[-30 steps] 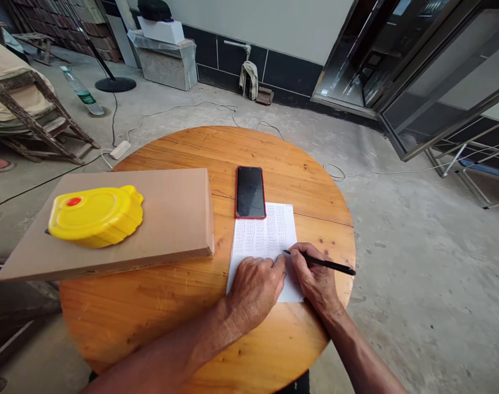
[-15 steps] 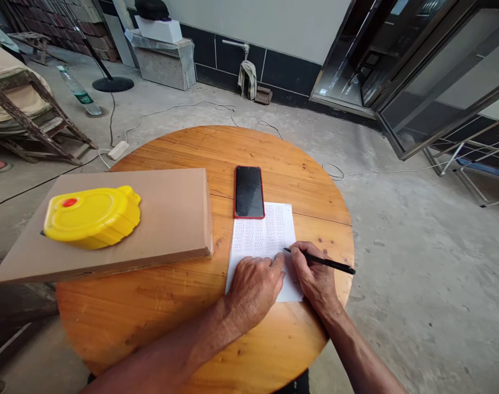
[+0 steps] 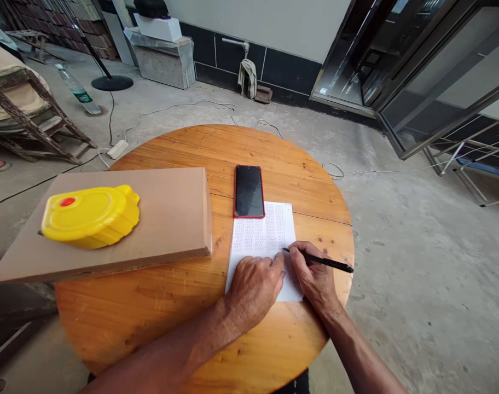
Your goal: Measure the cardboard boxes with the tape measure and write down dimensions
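My right hand (image 3: 316, 276) pinches a black pen (image 3: 329, 263), its tip on or just above a sheet of paper (image 3: 241, 268). Rows of small handwritten figures or letters cover the upper part of the sheet. Flat on the paper rests my left hand (image 3: 255, 287), index finger stretched toward the pen tip and the other fingers partly curled; nothing shows in its grip. A smartphone (image 3: 249, 191) in a red case lies across the sheet's top edge, screen up and dark.
On the round wooden table (image 3: 184, 312), a brown cardboard box (image 3: 171, 213) carries a yellow tape-measure-like case (image 3: 91, 216) with a red button. Beyond are a wooden chair (image 3: 32, 109), a plastic bottle (image 3: 77, 90), a black stand base (image 3: 112, 83), cables and a glass door (image 3: 442, 71).
The pen's back end has shifted very slightly left in my right hand. Both hands otherwise stay in place, and the phone and paper have not moved.
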The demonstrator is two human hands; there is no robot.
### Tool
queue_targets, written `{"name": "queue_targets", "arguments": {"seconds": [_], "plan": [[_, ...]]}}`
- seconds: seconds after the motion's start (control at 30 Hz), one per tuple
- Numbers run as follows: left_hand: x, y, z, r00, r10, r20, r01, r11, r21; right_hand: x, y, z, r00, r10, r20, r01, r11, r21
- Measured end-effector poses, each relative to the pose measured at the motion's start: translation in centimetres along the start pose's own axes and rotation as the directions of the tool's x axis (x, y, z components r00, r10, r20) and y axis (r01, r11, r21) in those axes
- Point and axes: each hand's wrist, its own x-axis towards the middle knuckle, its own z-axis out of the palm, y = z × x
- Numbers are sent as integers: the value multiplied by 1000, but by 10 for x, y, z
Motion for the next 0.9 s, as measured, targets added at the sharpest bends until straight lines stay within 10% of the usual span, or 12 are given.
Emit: {"name": "queue_targets", "arguments": {"seconds": [0.9], "plan": [[1,-1,2,1000,11,-19,-11,1000,2,-2,-1,-1,999,14,-33,-14,1000,-7]]}}
